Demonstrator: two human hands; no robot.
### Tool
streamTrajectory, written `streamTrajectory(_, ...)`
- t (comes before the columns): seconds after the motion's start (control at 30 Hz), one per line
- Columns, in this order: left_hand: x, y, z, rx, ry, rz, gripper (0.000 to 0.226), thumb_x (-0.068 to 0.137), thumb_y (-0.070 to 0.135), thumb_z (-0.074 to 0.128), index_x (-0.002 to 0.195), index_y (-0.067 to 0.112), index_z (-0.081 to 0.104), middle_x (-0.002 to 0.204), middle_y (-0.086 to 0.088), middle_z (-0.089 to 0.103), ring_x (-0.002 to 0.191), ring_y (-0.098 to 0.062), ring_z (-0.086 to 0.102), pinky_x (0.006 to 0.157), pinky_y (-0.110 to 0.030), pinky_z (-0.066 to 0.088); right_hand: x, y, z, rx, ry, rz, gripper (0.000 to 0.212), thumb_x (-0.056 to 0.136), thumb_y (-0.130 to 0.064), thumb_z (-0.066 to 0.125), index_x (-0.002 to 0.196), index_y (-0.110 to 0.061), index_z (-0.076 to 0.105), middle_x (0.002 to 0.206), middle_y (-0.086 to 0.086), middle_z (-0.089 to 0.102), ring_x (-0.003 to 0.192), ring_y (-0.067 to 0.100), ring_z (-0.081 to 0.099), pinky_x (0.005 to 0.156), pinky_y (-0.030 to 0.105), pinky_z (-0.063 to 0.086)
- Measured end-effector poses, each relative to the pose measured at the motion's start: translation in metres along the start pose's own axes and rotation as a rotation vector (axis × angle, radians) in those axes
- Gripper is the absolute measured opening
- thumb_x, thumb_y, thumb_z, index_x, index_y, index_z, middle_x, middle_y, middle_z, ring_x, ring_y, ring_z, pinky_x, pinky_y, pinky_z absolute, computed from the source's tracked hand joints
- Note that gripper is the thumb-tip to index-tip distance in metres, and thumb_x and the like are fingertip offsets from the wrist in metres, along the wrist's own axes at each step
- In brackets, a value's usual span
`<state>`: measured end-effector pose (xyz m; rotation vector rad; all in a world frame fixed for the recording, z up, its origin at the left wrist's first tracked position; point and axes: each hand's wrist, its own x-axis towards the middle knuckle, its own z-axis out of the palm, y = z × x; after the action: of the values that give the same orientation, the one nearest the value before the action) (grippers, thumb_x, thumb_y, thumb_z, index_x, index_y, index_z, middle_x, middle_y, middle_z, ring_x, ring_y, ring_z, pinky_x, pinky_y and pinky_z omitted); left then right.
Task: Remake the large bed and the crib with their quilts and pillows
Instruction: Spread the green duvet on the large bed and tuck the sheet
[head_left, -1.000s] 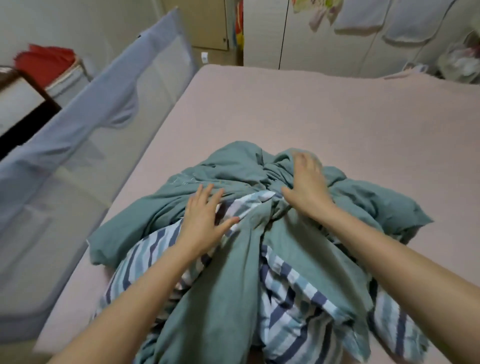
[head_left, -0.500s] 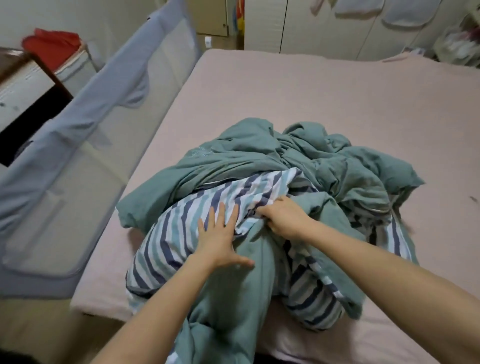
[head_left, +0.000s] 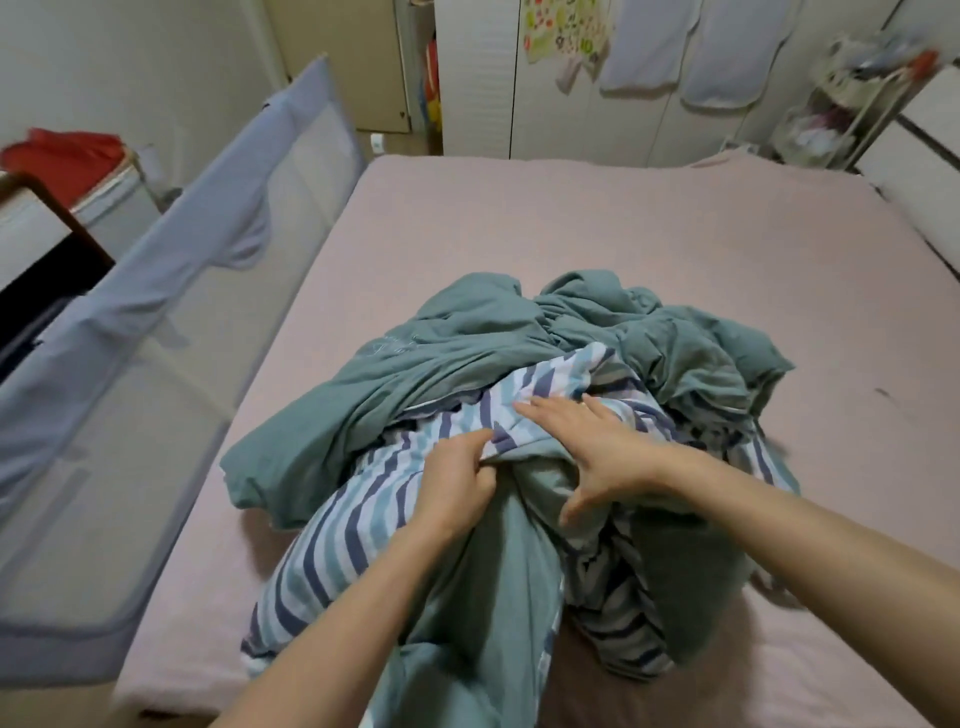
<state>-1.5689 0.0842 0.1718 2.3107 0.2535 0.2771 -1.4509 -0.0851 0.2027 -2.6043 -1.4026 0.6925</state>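
A quilt (head_left: 452, 343), teal green on one side and blue-and-white striped on the other, lies bunched in a heap on the near half of the large bed (head_left: 597, 228), which has a bare pink sheet. Part of the quilt hangs over the near edge. My left hand (head_left: 457, 483) pinches a fold where the striped side meets the green side. My right hand (head_left: 592, 447) lies flat on the heap just right of it, fingers spread and pointing left. No pillow is in view.
A grey mesh bed rail (head_left: 171, 312) stands along the bed's left side. Beyond it are a dark-framed piece of furniture (head_left: 47, 244) and a red item (head_left: 67, 156). White wardrobe doors (head_left: 519, 78) with hanging cloths line the far end; a cluttered rack (head_left: 841, 104) stands far right.
My left hand went from lying flat on the stripes to gripping a fold. My right hand let go of the fabric and now rests open on the heap.
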Motion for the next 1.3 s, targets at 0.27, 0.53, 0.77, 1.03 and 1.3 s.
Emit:
streamTrajectory(0.27, 0.001, 0.015, -0.008, 0.207, -0.290, 0.017, 0.008, 0.079, 0.020, 0.054, 0.086, 0.016, 0.055, 0.094, -0.006, 0.068, 0.092, -0.029, 0.060, 0.066, -0.033, 0.041, -0.004, -0.011, 0.014, -0.212, 0.132, 0.121, 0.033, 0.076, -0.022, 0.056, 0.109, -0.025, 0.054, 0.106, 0.007, 0.067, 0.101, 0.033, 0.060, 0.071, 0.036, 0.043)
streamTrajectory(0.53, -0.003, 0.011, 0.007, 0.444, -0.311, -0.367, 0.141, 0.052, 0.065, 0.077, 0.148, 0.028, -0.021, 0.157, -0.011, 0.015, 0.145, -0.033, 0.014, 0.110, -0.064, 0.008, -0.006, 0.030, -0.044, -0.032, 0.565, 0.298, 0.025, 0.081, -0.024, 0.058, 0.104, -0.027, 0.067, 0.104, 0.004, 0.070, 0.097, 0.031, 0.060, 0.075, 0.036, 0.043)
streamTrajectory(0.77, 0.049, 0.093, 0.034, 0.319, -0.073, -0.130, 0.026, 0.079, 0.002, 0.049, 0.104, 0.005, 0.056, 0.104, -0.016, 0.064, 0.096, -0.037, 0.058, 0.069, -0.036, 0.039, -0.060, 0.089, -0.091, 0.066, 0.880, 0.516, 0.033, 0.078, -0.037, 0.050, 0.105, -0.033, 0.069, 0.105, 0.009, 0.071, 0.098, 0.035, 0.064, 0.079, 0.037, 0.047)
streamTrajectory(1.03, 0.138, 0.239, 0.142, 0.181, 0.076, 0.119, 0.026, 0.082, 0.003, 0.044, 0.102, 0.009, 0.059, 0.101, -0.013, 0.068, 0.093, -0.036, 0.061, 0.077, -0.043, 0.049, -0.184, 0.243, -0.124, 0.160, 1.075, 0.767, 0.040, 0.076, -0.037, 0.047, 0.111, -0.029, 0.065, 0.101, 0.012, 0.070, 0.093, 0.038, 0.063, 0.073, 0.035, 0.044)
streamTrajectory(1.3, 0.229, 0.405, 0.286, -0.077, 0.105, 0.172, 0.036, 0.077, -0.002, 0.044, 0.105, 0.011, 0.062, 0.101, -0.010, 0.069, 0.096, -0.031, 0.062, 0.078, -0.034, 0.047, -0.302, 0.417, -0.140, 0.219, 1.155, 0.930, 0.021, 0.089, -0.027, 0.047, 0.103, -0.022, 0.062, 0.093, 0.009, 0.068, 0.087, 0.033, 0.062, 0.074, 0.036, 0.047)
